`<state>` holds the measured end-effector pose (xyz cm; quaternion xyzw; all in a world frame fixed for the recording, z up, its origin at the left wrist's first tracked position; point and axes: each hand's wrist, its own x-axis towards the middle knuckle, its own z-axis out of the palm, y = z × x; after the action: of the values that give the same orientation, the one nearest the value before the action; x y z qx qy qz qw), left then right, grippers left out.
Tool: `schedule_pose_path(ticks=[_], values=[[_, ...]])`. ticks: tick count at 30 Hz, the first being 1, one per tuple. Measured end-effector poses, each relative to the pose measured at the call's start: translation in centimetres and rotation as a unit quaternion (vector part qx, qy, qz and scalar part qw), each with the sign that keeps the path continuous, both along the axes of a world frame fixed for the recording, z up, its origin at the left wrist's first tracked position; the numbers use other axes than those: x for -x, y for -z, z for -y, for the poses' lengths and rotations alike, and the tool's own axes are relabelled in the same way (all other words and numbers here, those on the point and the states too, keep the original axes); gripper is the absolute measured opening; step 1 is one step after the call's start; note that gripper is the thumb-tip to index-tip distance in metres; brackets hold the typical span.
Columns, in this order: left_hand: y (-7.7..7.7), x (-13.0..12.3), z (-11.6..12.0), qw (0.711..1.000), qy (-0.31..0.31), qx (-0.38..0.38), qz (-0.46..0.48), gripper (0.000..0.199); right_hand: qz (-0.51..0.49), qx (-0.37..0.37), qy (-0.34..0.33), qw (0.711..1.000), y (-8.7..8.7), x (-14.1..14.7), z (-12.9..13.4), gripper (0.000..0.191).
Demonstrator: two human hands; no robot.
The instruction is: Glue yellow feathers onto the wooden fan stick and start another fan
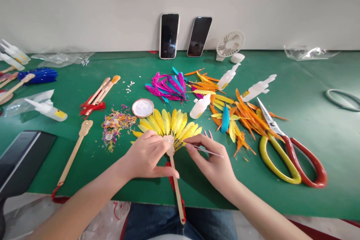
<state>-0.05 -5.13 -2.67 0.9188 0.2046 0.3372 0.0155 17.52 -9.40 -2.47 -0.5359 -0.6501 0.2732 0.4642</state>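
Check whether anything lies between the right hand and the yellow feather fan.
Nothing visible does. The right hand sits at the fan's right edge, its thin stick reaching the feathers; the left hand already presses on the fan.

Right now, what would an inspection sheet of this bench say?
Surface: green mat, littered with feather trimmings.
Job's things: yellow feather fan on a wooden stick; left hand presses its hub, right hand holds a thin pick at the feathers.
Clutter: pink feathers, orange feathers, glue bottles, white dish, scissors, spare sticks.
Fingers: both hands busy, bare.
Cables: nothing seen.
Surroundings: two phones and a small fan lean on the wall; dark tablet at left.
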Motion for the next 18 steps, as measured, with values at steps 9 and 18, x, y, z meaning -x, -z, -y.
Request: schedule_pose_path(ticks=[9, 18], values=[[-0.14, 0.15, -0.01, 1.000, -0.015, -0.008, 0.005, 0.043, -0.037, 0.023, 0.033, 0.998, 0.01, -0.15, -0.03, 0.007], [0.05, 0.08, -0.02, 1.000, 0.004, -0.001, -0.006, 0.045, -0.034, 0.063, -0.052, 0.996, 0.15, 0.05, -0.22, 0.010]])
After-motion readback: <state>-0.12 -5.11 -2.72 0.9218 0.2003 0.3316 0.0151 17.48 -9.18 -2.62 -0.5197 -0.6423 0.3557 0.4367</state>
